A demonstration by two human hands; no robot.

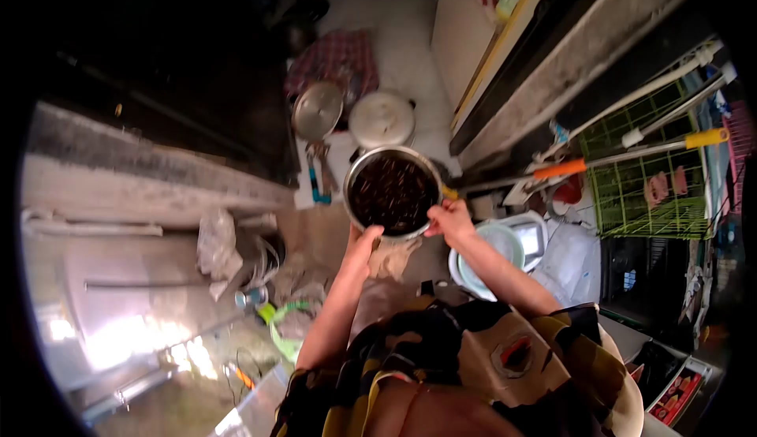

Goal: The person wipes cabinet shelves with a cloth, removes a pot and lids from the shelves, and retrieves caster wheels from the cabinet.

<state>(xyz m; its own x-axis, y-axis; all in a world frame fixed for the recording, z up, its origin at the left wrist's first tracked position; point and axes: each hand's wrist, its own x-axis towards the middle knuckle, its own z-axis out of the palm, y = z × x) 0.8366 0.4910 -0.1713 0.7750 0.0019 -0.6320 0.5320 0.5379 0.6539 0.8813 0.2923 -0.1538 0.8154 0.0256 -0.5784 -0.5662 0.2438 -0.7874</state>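
Observation:
A round metal pot (393, 150) is held out in front of me, its rim tilted into view. Inside it lies a dark mass (393, 192) flecked with small light bits; I cannot make out what it is. My left hand (364, 248) grips the near left rim with the thumb on top. On the near right side, my right hand (451, 221) is closed on the rim too. The fingers under the pot are hidden. Just beyond stand a white lidded pot (382, 118) and a shallow metal pan or lid (318, 111).
A red checked cloth (339, 52) lies farther ahead. To the right are plastic basins (505, 241), a green wire crate (646, 165) and a pole with an orange grip (560, 169). Low walls (150, 177) flank the passage. Plastic bags (218, 241) hang at left.

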